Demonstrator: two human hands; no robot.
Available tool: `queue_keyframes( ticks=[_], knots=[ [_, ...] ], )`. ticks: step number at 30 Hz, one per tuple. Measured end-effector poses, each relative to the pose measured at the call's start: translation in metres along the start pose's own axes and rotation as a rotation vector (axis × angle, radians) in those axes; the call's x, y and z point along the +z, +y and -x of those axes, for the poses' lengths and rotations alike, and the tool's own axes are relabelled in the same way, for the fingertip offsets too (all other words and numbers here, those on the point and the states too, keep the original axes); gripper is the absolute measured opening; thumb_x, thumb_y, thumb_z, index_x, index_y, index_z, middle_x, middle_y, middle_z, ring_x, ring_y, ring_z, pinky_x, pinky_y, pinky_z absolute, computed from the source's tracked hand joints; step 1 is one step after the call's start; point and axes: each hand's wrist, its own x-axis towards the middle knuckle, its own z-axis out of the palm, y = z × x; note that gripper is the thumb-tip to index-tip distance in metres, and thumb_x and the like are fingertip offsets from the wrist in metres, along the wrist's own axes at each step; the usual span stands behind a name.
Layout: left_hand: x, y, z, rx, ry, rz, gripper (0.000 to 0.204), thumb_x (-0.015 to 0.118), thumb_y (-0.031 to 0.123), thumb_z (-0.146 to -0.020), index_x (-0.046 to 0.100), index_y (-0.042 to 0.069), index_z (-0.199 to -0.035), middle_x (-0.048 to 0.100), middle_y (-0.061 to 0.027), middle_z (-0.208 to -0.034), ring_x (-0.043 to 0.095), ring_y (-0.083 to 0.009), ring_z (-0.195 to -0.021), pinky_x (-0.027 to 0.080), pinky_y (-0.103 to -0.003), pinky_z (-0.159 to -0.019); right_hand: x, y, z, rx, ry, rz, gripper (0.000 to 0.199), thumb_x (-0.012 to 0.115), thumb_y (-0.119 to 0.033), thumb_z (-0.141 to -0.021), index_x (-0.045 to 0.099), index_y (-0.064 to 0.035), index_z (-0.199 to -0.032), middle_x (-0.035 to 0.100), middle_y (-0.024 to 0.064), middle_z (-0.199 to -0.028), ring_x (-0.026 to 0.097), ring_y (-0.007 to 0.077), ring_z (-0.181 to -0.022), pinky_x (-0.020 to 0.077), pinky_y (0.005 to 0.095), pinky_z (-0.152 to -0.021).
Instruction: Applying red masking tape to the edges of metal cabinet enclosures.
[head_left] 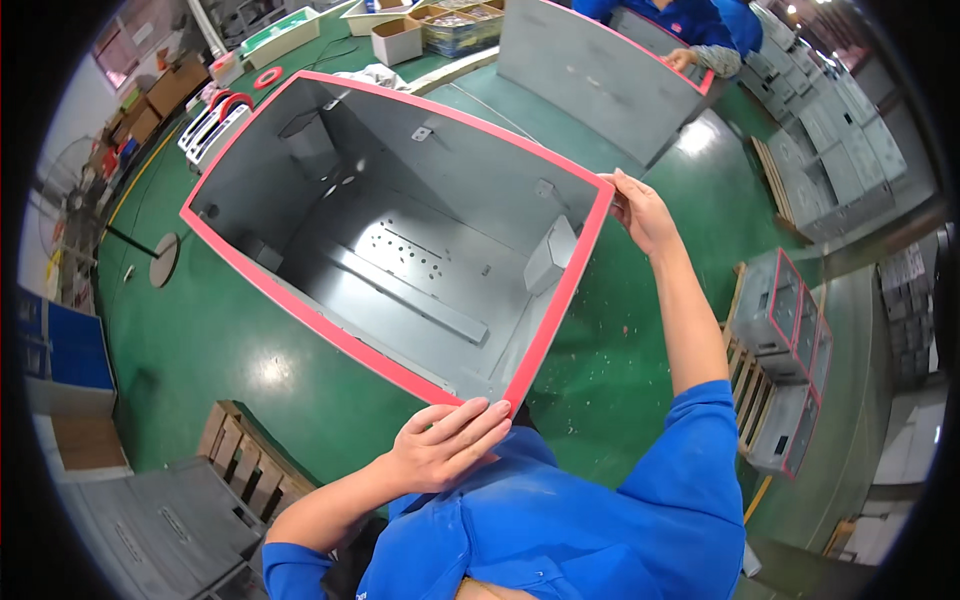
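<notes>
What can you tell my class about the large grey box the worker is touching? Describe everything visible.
The large grey box is rectangular, metallic-looking and open, its mouth facing the viewer. A pinkish-red strip borders the opening. Inside are a long raised bar, a cluster of small holes and an angled block near the right side. The left hand lies on the near corner; the right hand touches the far right corner. What supports the box is hidden.

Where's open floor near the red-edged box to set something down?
Green floor lies open left of the red-edged box, between the round stand base and the wooden pallet. A patch flecked with bits shows between the box's right edge and the right forearm. It's crowded at the near and far-right corners, where the left hand and right hand touch the rim.
</notes>
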Motion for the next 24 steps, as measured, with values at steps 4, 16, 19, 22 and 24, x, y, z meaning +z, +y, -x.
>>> queue_keyframes(
  ticks=[4, 16, 19, 22, 24],
  knots=[
    [-0.009, -0.008, -0.001, 0.085, -0.074, 0.064, 0.034, 0.058, 0.021, -0.077, 0.055, 0.005, -0.108, 0.054, -0.0057, -0.116, 0.049, -0.0187, -0.108, 0.039, -0.030, -0.083, 0.005, 0.011, -0.001, -0.043, 0.070, 0.053, 0.018, 0.060, -0.024, -0.080, 0.060, -0.0074, -0.088, 0.058, -0.0026, -0.080, 0.052, 0.0049, -0.071, 0.0416, 0.0200, -0.068],
    [0.008, -0.048, -0.095, -1.095, -0.086, 1.566, 0.047, 0.044, 0.014, -0.088, 0.028, -0.006, -0.128, 0.038, -0.0161, -0.128, 0.038, -0.0222, -0.118, 0.030, -0.032, -0.099, 0.034, 0.044, 0.078, -0.335, 0.447, 0.093, 0.024, 0.046, -0.017, -0.088, 0.053, -0.0006, -0.104, 0.056, 0.0047, -0.098, 0.051, 0.0094, -0.091, 0.0394, 0.0227, -0.080],
    [0.011, -0.033, -0.108, -1.140, -0.134, 1.810, 0.048, 0.045, 0.011, -0.087, 0.027, -0.009, -0.127, 0.039, -0.0171, -0.127, 0.040, -0.0201, -0.116, 0.032, -0.030, -0.097, 0.051, 0.048, 0.112, -0.425, 0.361, 0.236, 0.025, 0.044, -0.015, -0.089, 0.052, 0.0007, -0.107, 0.055, 0.0056, -0.103, 0.050, 0.0100, -0.094, 0.0382, 0.0227, -0.083],
    [0.009, -0.029, -0.109, -1.174, -0.125, 1.806, 0.046, 0.042, 0.007, -0.086, 0.029, -0.010, -0.126, 0.040, -0.0157, -0.126, 0.042, -0.0193, -0.113, 0.034, -0.029, -0.095, 0.063, 0.039, 0.130, -0.471, 0.314, 0.263, 0.024, 0.043, -0.014, -0.089, 0.052, 0.0000, -0.108, 0.054, 0.0057, -0.105, 0.050, 0.0102, -0.095, 0.0382, 0.0231, -0.083],
    [0.008, -0.027, -0.110, -1.126, -0.153, 1.804, 0.044, 0.041, 0.004, -0.084, 0.032, -0.009, -0.125, 0.043, -0.0152, -0.124, 0.044, -0.0180, -0.110, 0.035, -0.027, -0.094, 0.070, 0.035, 0.137, -0.447, 0.282, 0.330, 0.025, 0.043, -0.012, -0.089, 0.051, -0.0001, -0.109, 0.054, 0.0068, -0.109, 0.049, 0.0127, -0.100, 0.0378, 0.0256, -0.087]
  ],
)
